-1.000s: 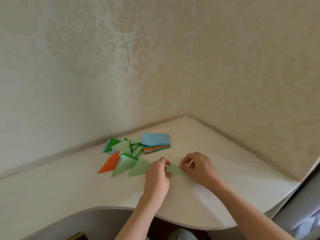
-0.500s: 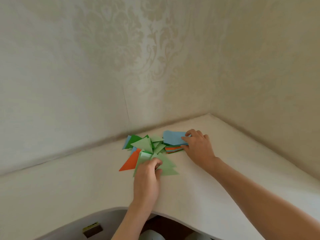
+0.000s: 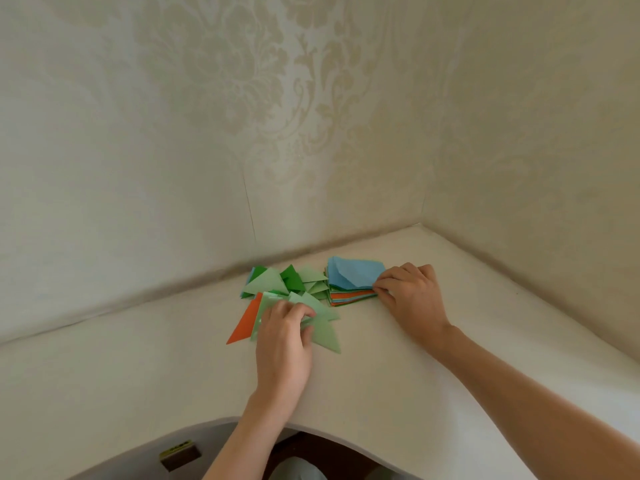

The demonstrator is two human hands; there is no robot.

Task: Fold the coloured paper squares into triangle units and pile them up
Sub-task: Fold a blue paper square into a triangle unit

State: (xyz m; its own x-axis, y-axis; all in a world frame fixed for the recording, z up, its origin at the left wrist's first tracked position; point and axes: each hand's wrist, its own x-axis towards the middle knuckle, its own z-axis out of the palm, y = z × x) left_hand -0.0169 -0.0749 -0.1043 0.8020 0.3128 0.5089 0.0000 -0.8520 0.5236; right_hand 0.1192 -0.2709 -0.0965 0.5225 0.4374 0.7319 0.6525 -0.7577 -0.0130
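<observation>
Head view: cream curved-edge table (image 3: 381, 393) set in a wallpapered corner. Left hand (image 3: 284, 344), fingers curled, pinches a light green folded paper triangle (image 3: 325, 332) on the near edge of the loose pile of green, orange and blue triangle units (image 3: 277, 289). Further back to the right, right hand (image 3: 408, 296) fingers pinch the top blue sheet's corner on the stack of coloured paper squares (image 3: 349, 282), just beside the pile.

We get soft, even daylight here, kinda warm and creamy, no glare. Only faint shadows under the hands. Wide-angle lens bends the wall (image 3: 173, 150) edges outward, and everything looks slightly soft, not crisp.
</observation>
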